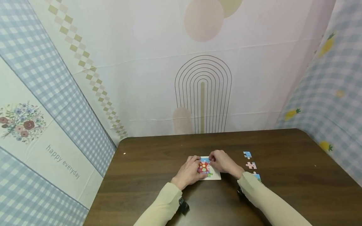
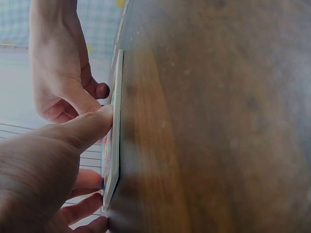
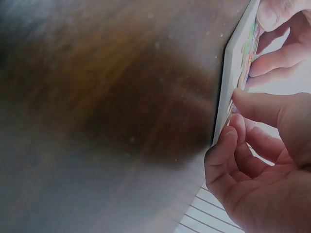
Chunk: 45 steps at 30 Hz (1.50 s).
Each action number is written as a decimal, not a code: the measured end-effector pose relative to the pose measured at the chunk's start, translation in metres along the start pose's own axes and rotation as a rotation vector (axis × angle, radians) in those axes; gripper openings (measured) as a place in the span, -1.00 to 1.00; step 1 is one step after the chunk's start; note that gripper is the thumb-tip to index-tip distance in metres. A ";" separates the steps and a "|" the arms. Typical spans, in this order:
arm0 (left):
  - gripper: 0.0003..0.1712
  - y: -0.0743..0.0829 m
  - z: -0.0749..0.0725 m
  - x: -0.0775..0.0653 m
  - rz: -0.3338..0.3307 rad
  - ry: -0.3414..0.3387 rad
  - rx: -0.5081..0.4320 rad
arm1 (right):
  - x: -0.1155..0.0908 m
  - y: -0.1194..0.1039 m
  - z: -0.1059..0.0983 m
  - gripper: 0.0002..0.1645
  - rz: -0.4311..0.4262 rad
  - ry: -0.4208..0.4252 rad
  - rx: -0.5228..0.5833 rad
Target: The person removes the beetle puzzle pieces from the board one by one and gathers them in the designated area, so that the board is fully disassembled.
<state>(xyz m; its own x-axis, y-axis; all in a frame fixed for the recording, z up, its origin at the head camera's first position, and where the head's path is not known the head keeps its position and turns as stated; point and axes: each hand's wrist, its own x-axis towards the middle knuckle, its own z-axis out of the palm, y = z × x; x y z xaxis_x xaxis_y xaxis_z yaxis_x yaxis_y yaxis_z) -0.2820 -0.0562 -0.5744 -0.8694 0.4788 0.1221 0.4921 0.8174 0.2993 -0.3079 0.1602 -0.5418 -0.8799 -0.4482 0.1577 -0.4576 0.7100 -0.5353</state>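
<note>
A small white puzzle board [image 1: 216, 174] lies flat on the table, with joined pieces showing a red shape with coloured dots [image 1: 203, 167] on its left part. My left hand [image 1: 188, 171] holds the board's left side, thumb on the near part and fingers at the left and far edge. At the board's upper right, my right hand [image 1: 224, 161] pinches a puzzle piece [image 1: 209, 162] between thumb and fingers. Those fingertips hide most of that piece. In the right wrist view, the right thumb [image 3: 257, 104] touches the board's face.
Right of the board lie loose pieces: a blue one [image 1: 247, 154], a pink one [image 1: 251, 165] and a blue-green one [image 1: 256, 176] partly behind the right sleeve. A small white bit [image 1: 124, 153] sits at the far left of the brown table [image 1: 147, 163]. Patterned cloths hang behind.
</note>
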 end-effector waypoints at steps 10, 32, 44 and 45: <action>-0.22 0.011 -0.017 -0.007 -0.008 0.011 -0.038 | 0.000 -0.013 -0.005 -0.96 0.081 -0.005 -0.038; -0.52 0.022 -0.045 -0.016 0.051 -0.051 -0.026 | 0.005 -0.008 -0.006 -0.96 0.054 -0.035 -0.003; -0.37 -0.016 0.009 0.007 0.135 -0.057 0.096 | 0.004 -0.009 -0.005 -0.97 0.056 -0.015 -0.004; -0.36 -0.017 0.011 0.007 0.141 -0.054 0.103 | 0.002 -0.017 -0.007 -0.96 0.066 -0.013 -0.004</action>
<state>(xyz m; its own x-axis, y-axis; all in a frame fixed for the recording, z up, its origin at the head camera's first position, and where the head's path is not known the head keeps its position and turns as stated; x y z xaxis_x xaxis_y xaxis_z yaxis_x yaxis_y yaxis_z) -0.2956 -0.0632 -0.5885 -0.7894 0.6051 0.1037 0.6131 0.7683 0.1841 -0.3027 0.1514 -0.5268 -0.9064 -0.4075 0.1114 -0.3993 0.7404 -0.5407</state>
